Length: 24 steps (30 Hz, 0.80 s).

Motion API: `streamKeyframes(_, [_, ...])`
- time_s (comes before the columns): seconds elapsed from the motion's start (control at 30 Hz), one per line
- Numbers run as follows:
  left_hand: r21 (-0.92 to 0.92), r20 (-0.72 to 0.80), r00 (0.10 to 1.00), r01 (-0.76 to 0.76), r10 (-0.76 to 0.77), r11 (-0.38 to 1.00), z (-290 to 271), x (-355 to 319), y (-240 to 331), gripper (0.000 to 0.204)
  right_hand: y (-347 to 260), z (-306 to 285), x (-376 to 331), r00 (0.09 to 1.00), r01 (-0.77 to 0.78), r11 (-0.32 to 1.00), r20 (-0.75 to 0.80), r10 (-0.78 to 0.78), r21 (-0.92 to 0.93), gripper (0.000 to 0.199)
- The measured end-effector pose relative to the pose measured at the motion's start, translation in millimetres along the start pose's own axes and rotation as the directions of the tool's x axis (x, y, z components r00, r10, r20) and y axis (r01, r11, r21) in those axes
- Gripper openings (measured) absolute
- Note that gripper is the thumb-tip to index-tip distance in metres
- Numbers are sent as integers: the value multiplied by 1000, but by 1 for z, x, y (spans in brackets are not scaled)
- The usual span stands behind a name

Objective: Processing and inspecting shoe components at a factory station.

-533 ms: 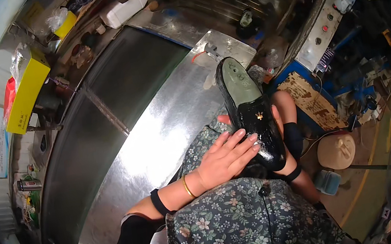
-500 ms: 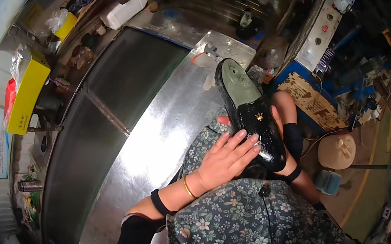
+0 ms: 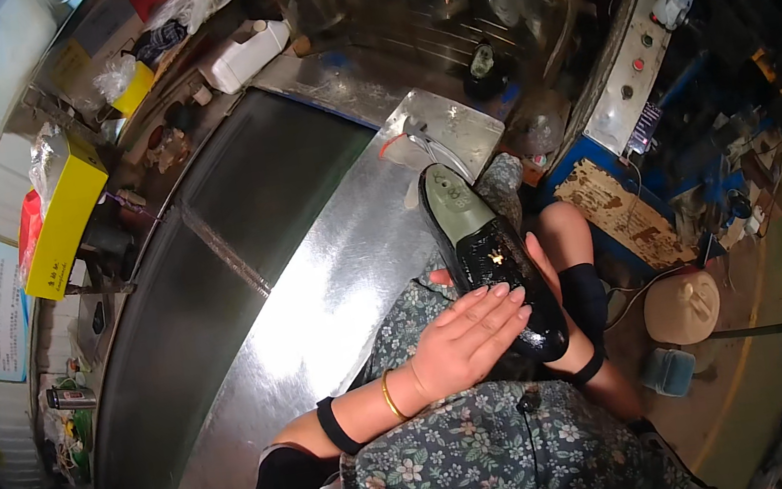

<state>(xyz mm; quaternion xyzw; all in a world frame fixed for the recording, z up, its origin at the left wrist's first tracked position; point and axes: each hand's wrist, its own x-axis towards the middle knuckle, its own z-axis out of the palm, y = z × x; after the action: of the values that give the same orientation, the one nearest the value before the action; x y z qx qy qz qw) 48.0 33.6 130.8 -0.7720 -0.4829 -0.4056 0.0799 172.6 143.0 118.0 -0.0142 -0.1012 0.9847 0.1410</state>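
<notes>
We cradle the glossy black leather shoe [image 3: 502, 273] over our lap: right hand [image 3: 554, 250] wrapped underneath, left hand [image 3: 466, 339] flat, open on top. It seems light, stiff-soled, slippery; best held by the sole.

Left hand [image 3: 466, 339] flat, fingers together and extended, palm down, gold bangle and black band on the forearm, right hand [image 3: 544, 267] mostly hidden, fingers curled upward, black sleeve at the wrist, forearms converging
</notes>
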Motion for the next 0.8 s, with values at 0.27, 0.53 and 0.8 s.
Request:
streamKeyframes(0.27, [-53, 25, 994, 107, -106, 993, -1, -17, -6, 38, 3, -29, 1, 999, -46, 991, 12, 45, 123, 78])
streamKeyframes(0.53, [-104, 62, 990, 130, -124, 986, -2, -28, -9, 37, 1, -47, 0, 983, 37, 991, -173, -59, -126, 71])
streamKeyframes(0.8, [-171, 110, 992, 79, -61, 982, 9, -37, -10, 43, -4, -65, 0, 960, 34, 954, -255, -114, -298, 66])
